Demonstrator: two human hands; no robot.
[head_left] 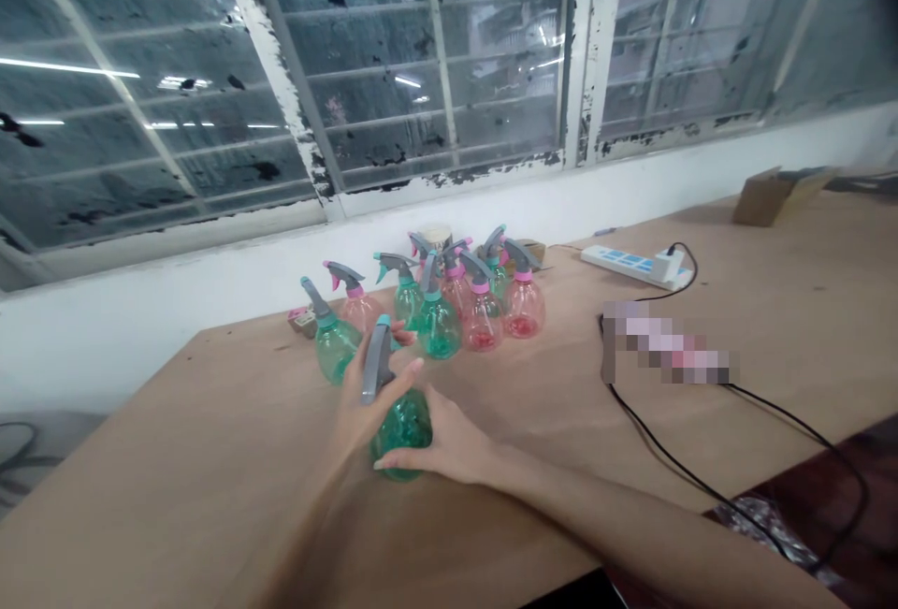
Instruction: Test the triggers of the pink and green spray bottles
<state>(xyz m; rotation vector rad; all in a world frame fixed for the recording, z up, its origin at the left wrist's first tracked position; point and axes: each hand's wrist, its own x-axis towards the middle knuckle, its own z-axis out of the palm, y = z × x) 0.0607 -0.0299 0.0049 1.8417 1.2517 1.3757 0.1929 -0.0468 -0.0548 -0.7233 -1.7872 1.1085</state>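
Note:
A green see-through spray bottle (405, 429) with a grey and teal trigger head (378, 358) stands on the brown table in front of me. My right hand (455, 441) is wrapped round the body of this bottle, thumb low on the near side. Up at the neck, my left hand (357, 403) curls about the trigger head, its thumb across the front and its fingertips partly hidden behind. Just beyond my hands stand several more spray bottles, among them a green one (439, 326) and a pink one (483, 321). Another green bottle (337, 347) is close behind my left hand.
A white power strip (624, 263) with a plugged-in adapter lies to the right, and a black cable (659, 445) runs over the table's front edge. A cardboard box (764, 197) sits at the far right. Windows and a white wall (245, 272) rise behind the table.

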